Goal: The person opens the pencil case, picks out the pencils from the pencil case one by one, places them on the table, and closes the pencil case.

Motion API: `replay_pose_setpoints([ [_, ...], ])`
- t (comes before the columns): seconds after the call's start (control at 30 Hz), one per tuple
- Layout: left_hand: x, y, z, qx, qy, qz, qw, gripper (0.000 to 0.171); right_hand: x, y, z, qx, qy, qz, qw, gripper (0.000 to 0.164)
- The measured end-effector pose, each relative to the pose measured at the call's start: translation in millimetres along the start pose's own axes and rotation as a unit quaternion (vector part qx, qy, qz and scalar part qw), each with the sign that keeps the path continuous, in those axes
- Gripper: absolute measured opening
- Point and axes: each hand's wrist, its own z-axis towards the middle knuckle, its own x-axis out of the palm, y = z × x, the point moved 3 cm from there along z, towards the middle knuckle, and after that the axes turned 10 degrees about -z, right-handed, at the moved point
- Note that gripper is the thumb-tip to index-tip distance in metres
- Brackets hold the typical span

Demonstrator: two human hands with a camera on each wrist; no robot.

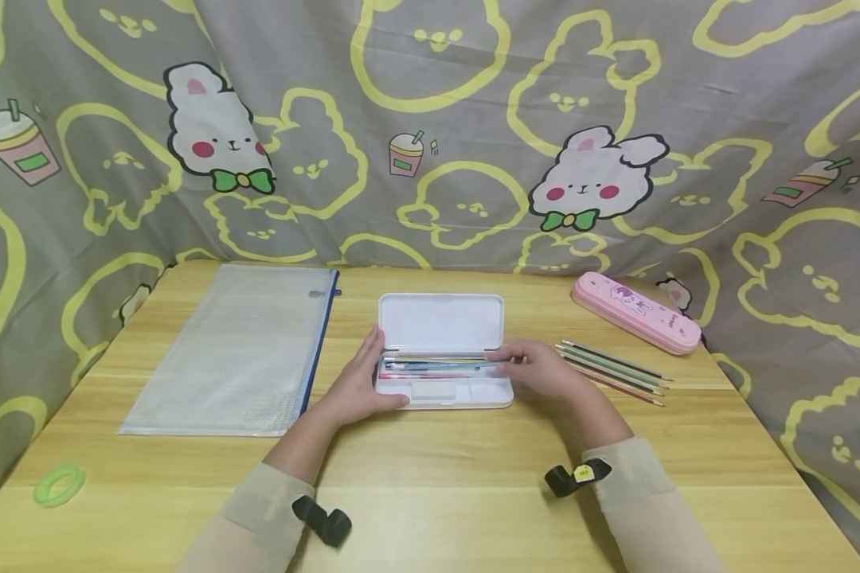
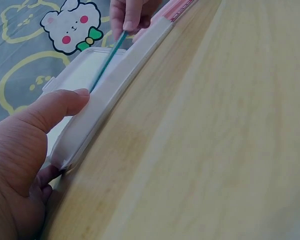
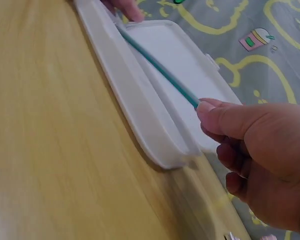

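Note:
A white pencil case (image 1: pixel 440 322) lies on the table with its lid raised at the back. Several pens and pencils and a pale eraser (image 1: pixel 433 391) are inside it. My left hand (image 1: pixel 358 382) holds the case by its left end, thumb at the front rim and fingers along the side. At the other end, my right hand (image 1: pixel 541 368) pinches the end of a green pencil (image 3: pixel 162 72) between thumb and fingertips. That pencil slants up out of the case, its far end down inside the tray (image 3: pixel 135 95).
Several dark pencils (image 1: pixel 616 374) lie to the right, below a pink pencil case (image 1: pixel 636 312). At left is a translucent mesh zip pouch (image 1: pixel 229 350) with a blue edge, and a green ring (image 1: pixel 60 485) nearer the front. A patterned curtain (image 1: pixel 466 135) closes off the back.

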Motion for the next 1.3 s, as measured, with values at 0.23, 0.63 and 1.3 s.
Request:
replay_pose_setpoints([
  [0.23, 0.6, -0.8, -0.4, 0.000, 0.000, 0.006, 1.0000, 0.122, -16, -23, -24, 0.011, -0.052, -0.011, 0.999, 0.024],
  [0.63, 0.8, -0.6, -0.4, -0.001, 0.001, 0.009, 1.0000, 0.122, -51, -74, -88, 0.079, -0.126, -0.015, 0.989, 0.031],
  [1.3, 0.6, 0.5, 1.0, 0.005, -0.001, 0.012, 0.9999, 0.121, -69, -137, -147, 0.189, -0.140, -0.080, 0.969, 0.038],
])
